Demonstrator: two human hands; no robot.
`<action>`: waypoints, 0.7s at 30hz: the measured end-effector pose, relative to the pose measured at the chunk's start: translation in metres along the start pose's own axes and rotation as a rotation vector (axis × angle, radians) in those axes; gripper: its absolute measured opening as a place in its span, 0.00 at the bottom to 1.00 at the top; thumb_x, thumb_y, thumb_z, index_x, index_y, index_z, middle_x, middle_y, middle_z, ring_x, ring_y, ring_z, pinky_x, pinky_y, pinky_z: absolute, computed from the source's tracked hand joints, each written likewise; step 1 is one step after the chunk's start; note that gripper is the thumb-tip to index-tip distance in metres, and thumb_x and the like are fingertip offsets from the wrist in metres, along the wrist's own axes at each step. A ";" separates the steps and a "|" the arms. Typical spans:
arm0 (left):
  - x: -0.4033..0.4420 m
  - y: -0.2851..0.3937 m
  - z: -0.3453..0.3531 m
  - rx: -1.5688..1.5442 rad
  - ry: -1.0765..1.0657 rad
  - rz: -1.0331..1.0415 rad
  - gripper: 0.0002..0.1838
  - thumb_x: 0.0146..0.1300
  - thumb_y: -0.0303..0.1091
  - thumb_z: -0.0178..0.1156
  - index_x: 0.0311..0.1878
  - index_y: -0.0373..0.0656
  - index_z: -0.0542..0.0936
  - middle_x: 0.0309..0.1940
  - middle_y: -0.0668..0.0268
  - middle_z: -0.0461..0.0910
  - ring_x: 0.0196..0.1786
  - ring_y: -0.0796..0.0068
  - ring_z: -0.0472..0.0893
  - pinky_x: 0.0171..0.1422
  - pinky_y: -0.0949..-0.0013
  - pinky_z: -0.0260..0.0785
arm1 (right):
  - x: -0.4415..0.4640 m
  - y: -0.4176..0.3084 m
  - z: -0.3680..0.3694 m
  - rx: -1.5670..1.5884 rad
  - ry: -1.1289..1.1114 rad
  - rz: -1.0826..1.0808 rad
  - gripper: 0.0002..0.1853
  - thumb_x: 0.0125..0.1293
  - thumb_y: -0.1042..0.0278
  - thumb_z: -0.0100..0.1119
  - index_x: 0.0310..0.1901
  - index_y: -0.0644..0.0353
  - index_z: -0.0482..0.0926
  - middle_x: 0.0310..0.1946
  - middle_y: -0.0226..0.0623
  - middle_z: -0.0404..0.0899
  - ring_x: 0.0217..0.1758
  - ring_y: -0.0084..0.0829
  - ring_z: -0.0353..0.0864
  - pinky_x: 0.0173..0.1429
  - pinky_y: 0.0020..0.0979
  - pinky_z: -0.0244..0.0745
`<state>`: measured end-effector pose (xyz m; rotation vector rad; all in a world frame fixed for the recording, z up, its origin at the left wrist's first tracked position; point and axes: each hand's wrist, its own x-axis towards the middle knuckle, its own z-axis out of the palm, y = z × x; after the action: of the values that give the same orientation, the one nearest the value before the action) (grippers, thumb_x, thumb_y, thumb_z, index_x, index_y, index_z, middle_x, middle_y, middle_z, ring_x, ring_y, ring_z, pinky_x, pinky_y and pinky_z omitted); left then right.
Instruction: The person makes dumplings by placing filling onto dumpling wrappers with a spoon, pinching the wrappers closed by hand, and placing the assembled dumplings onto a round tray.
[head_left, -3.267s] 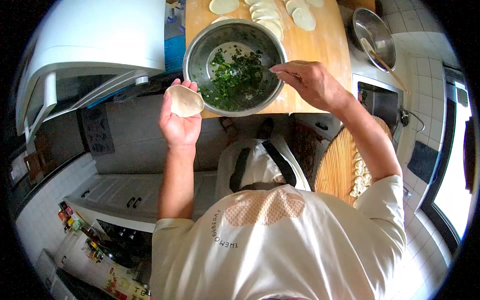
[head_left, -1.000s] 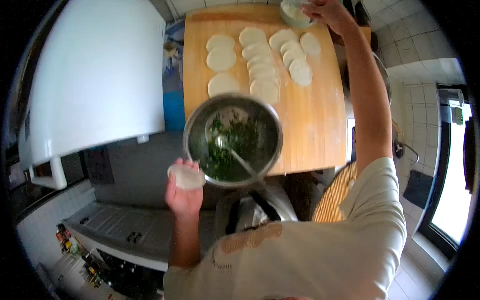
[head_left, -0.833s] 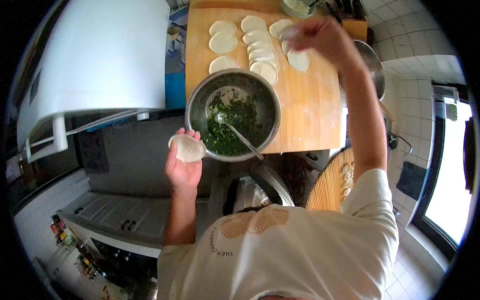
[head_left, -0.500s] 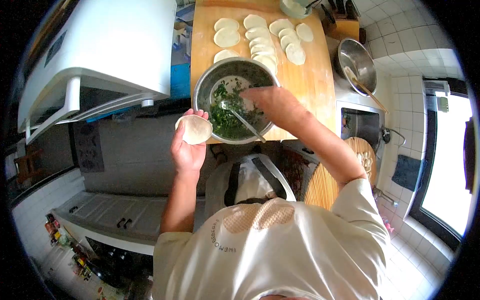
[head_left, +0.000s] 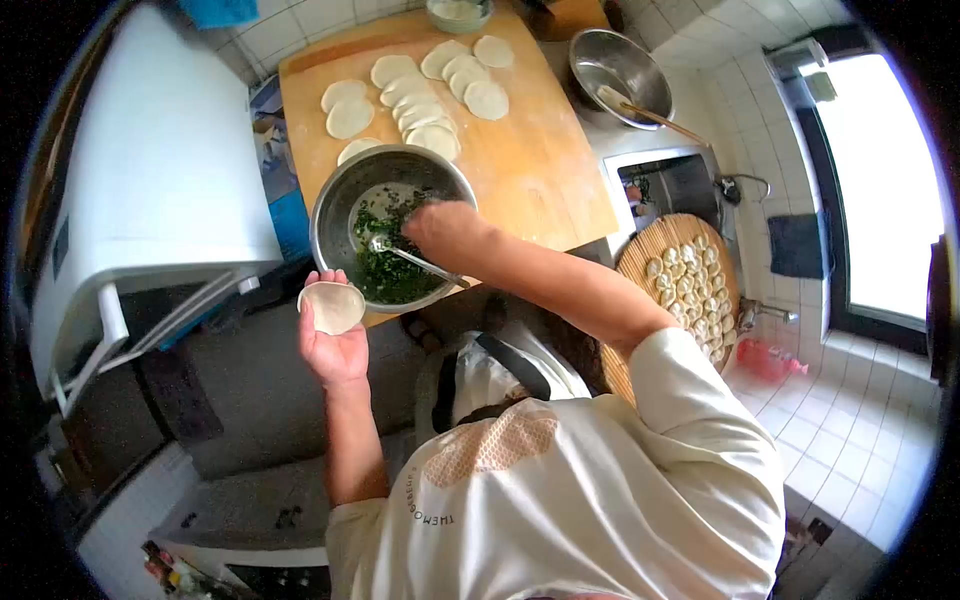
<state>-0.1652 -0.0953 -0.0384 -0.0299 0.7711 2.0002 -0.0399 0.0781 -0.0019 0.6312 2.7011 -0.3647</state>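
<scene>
My left hand (head_left: 335, 350) holds a round dumpling wrapper (head_left: 338, 308) on its palm and fingers, with the thumb at the wrapper's edge. It is just beside the near left rim of a steel mixing bowl (head_left: 325, 215). Inside the bowl is chopped green filling (head_left: 385, 275), with a metal spoon (head_left: 425, 264) resting in it and its handle across the rim. My right hand (head_left: 440, 228) reaches over the right side of the bowl, above the spoon handle. Its fingers point down at the filling and are blurred and partly hidden.
Several wrappers (head_left: 408, 95) lie on the wooden board (head_left: 530, 170) behind the bowl. A second steel bowl (head_left: 650, 80) with a wooden-handled utensil stands near the sink (head_left: 690, 185). At right, a round slatted tray (head_left: 640, 260) bears several shaped dumplings (head_left: 700, 290). A white appliance (head_left: 160, 190) stands at left.
The view has turned and shifted, so the board and bowl appear farther left and more of the dumpling tray shows. My left hand still holds the wrapper; my right hand stays over the bowl.
</scene>
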 end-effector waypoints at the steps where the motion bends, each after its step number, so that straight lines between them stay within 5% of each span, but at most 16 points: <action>1: 0.001 0.002 -0.001 0.001 -0.027 0.009 0.22 0.62 0.40 0.49 0.56 0.36 0.67 0.52 0.55 0.71 0.59 0.59 0.68 0.64 0.61 0.58 | -0.003 0.000 -0.001 0.001 0.017 0.013 0.09 0.53 0.69 0.51 0.36 0.56 0.77 0.32 0.39 0.78 0.37 0.38 0.79 0.37 0.35 0.75; 3: 0.004 0.000 0.005 -0.006 -0.040 0.034 0.22 0.62 0.39 0.49 0.56 0.37 0.67 0.52 0.55 0.71 0.59 0.60 0.68 0.64 0.61 0.58 | -0.014 0.002 -0.010 0.159 0.602 -0.062 0.09 0.53 0.69 0.50 0.35 0.57 0.77 0.32 0.39 0.78 0.37 0.38 0.79 0.37 0.35 0.75; 4: 0.001 0.002 0.005 0.013 -0.009 0.028 0.22 0.62 0.39 0.49 0.56 0.37 0.67 0.52 0.56 0.71 0.59 0.60 0.68 0.64 0.61 0.58 | -0.025 0.000 -0.032 0.242 0.633 -0.066 0.09 0.55 0.69 0.49 0.37 0.57 0.76 0.32 0.40 0.78 0.38 0.38 0.79 0.38 0.34 0.75; 5: 0.002 0.001 0.007 0.021 0.018 0.033 0.22 0.62 0.39 0.49 0.56 0.37 0.67 0.52 0.56 0.71 0.59 0.60 0.68 0.64 0.61 0.57 | -0.022 0.000 -0.031 0.245 0.636 -0.069 0.09 0.55 0.69 0.49 0.37 0.57 0.76 0.32 0.40 0.78 0.38 0.38 0.79 0.38 0.34 0.75; 7: 0.001 -0.002 0.009 0.031 0.034 0.041 0.22 0.62 0.39 0.49 0.56 0.37 0.67 0.52 0.56 0.71 0.59 0.60 0.68 0.64 0.62 0.57 | -0.014 -0.008 -0.027 0.081 0.213 -0.072 0.18 0.53 0.73 0.49 0.49 0.56 0.73 0.39 0.40 0.78 0.43 0.36 0.77 0.41 0.33 0.74; 9: 0.004 0.002 0.012 0.060 0.046 0.048 0.22 0.62 0.39 0.49 0.56 0.37 0.66 0.52 0.57 0.71 0.58 0.61 0.68 0.65 0.62 0.57 | -0.006 -0.005 0.014 -0.015 0.230 -0.074 0.20 0.53 0.73 0.49 0.50 0.55 0.72 0.37 0.41 0.77 0.42 0.37 0.78 0.39 0.34 0.74; 11: 0.006 0.000 0.015 0.040 0.039 0.070 0.22 0.62 0.39 0.50 0.56 0.37 0.66 0.52 0.57 0.71 0.58 0.61 0.68 0.65 0.63 0.56 | -0.022 -0.001 -0.017 0.092 0.479 -0.057 0.11 0.57 0.68 0.48 0.40 0.58 0.75 0.33 0.41 0.79 0.38 0.35 0.80 0.38 0.35 0.75; 12: 0.000 0.002 0.014 0.050 0.038 0.043 0.22 0.62 0.39 0.50 0.56 0.37 0.66 0.52 0.57 0.71 0.58 0.62 0.68 0.65 0.63 0.56 | -0.034 -0.004 -0.045 0.275 0.265 0.027 0.13 0.57 0.68 0.48 0.43 0.59 0.75 0.33 0.40 0.79 0.39 0.35 0.80 0.38 0.35 0.76; 15: 0.003 0.002 0.012 0.082 0.070 0.060 0.22 0.62 0.39 0.49 0.56 0.38 0.66 0.52 0.58 0.71 0.58 0.63 0.69 0.65 0.63 0.56 | -0.011 -0.002 -0.025 0.116 0.125 -0.103 0.19 0.53 0.72 0.50 0.49 0.56 0.73 0.25 0.34 0.79 0.33 0.35 0.80 0.34 0.32 0.76; 17: 0.004 0.004 0.018 0.101 0.070 0.044 0.22 0.62 0.39 0.49 0.56 0.38 0.67 0.52 0.58 0.72 0.58 0.63 0.69 0.65 0.62 0.57 | -0.004 0.009 0.002 0.011 0.199 -0.161 0.18 0.52 0.74 0.49 0.47 0.55 0.75 0.33 0.40 0.79 0.40 0.37 0.79 0.41 0.33 0.76; 19: 0.002 0.003 0.013 0.062 0.044 0.050 0.21 0.62 0.39 0.49 0.56 0.39 0.67 0.52 0.58 0.72 0.58 0.63 0.69 0.65 0.62 0.58 | -0.019 0.025 -0.008 0.346 0.874 -0.303 0.18 0.51 0.78 0.48 0.46 0.58 0.76 0.42 0.44 0.77 0.48 0.39 0.76 0.51 0.33 0.73; 20: 0.000 0.003 0.013 0.064 0.057 0.051 0.21 0.62 0.39 0.49 0.56 0.38 0.67 0.52 0.59 0.72 0.58 0.63 0.69 0.64 0.62 0.60 | -0.039 0.037 -0.016 0.673 0.772 -0.174 0.21 0.49 0.82 0.49 0.47 0.60 0.75 0.49 0.45 0.74 0.53 0.40 0.73 0.56 0.32 0.69; 21: 0.001 0.004 0.013 0.067 0.056 0.048 0.21 0.62 0.39 0.49 0.56 0.38 0.67 0.52 0.59 0.72 0.58 0.63 0.69 0.64 0.62 0.60 | -0.044 0.061 -0.009 0.613 0.906 -0.188 0.19 0.49 0.83 0.52 0.46 0.61 0.75 0.48 0.45 0.75 0.51 0.40 0.74 0.55 0.31 0.70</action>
<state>-0.1649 -0.0888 -0.0264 -0.0283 0.8821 2.0246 0.0235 0.1174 0.0129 0.8534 3.5257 -1.2463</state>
